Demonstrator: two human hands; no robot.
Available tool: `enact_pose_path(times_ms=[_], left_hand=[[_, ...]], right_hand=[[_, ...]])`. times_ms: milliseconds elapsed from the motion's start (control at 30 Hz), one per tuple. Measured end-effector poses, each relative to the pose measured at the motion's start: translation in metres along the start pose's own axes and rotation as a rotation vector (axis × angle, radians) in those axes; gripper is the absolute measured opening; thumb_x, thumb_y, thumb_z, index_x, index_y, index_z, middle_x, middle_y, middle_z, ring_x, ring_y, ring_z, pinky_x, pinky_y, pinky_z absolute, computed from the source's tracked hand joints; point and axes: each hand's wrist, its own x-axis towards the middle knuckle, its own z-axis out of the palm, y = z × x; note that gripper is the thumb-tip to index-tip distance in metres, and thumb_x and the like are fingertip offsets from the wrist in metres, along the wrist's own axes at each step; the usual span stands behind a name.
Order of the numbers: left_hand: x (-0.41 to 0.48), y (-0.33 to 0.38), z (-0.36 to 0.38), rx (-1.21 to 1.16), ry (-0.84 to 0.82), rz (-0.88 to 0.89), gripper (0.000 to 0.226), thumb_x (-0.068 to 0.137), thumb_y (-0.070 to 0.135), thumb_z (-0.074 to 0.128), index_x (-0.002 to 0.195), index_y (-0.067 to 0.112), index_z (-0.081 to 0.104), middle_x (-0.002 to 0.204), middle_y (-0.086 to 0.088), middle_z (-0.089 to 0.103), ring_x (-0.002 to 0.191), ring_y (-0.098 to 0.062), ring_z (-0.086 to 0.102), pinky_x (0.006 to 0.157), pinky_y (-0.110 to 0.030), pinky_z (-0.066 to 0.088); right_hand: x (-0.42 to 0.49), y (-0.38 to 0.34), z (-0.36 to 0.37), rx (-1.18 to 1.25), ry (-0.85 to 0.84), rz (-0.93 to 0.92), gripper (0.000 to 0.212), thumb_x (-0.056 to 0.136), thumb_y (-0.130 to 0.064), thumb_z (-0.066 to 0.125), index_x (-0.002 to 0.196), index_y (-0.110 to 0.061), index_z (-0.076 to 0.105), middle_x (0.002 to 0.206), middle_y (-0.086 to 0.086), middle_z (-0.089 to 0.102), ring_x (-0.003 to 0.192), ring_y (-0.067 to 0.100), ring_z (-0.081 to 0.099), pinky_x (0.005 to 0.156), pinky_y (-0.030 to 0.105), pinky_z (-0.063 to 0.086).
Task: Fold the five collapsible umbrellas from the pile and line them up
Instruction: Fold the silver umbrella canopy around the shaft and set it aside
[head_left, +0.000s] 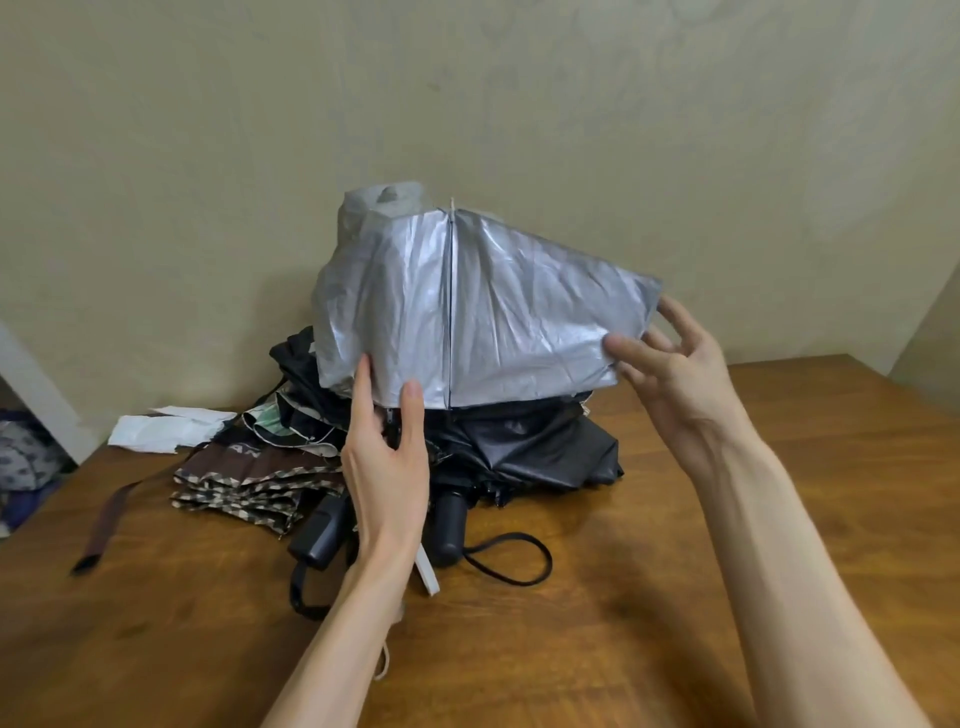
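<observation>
A silver collapsible umbrella (483, 301) is held up above the pile, its canopy half spread with a rib running down the middle. My left hand (387, 457) pinches the canopy's lower edge left of the rib. My right hand (670, 358) pinches the right corner of the fabric between thumb and fingers. Under it lies the pile: a black umbrella (535, 447) with a black handle (448, 525) and wrist loop, a brown checked umbrella (244, 483), and another black handle (319, 535). The silver umbrella's own handle is hidden behind my left hand.
The pile sits on a brown wooden table (675, 597) against a beige wall. A white crumpled cloth or paper (166, 431) lies at the back left. A brown strap (106, 525) trails toward the table's left edge. A white stick (427, 571) pokes out below my left wrist.
</observation>
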Motion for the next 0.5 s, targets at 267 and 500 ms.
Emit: enact_pose_path(times_ms=[267,500], left_hand=[[-0.003,0.000,0.001,0.033,-0.001,0.008,0.071,0.105,0.059,0.053,0.166,0.030,0.031,0.158,-0.003,0.055,0.145,-0.019,0.052,0.120,-0.049,0.043],[-0.006,0.011,0.001,0.045,0.018,0.007,0.070,0.105,0.046,0.057,0.166,0.023,0.031,0.163,0.003,0.047,0.149,-0.011,0.045,0.124,-0.029,0.035]], right_hand=[[-0.001,0.020,0.007,-0.409,0.042,-0.007,0.027,0.088,-0.021,0.087,0.114,-0.016,0.078,0.104,0.001,0.083,0.094,0.018,0.080,0.087,0.038,0.063],[-0.005,0.015,0.006,-0.458,-0.067,-0.209,0.025,0.097,-0.014,0.078,0.120,-0.024,0.077,0.113,-0.007,0.081,0.107,0.014,0.077,0.095,0.034,0.062]])
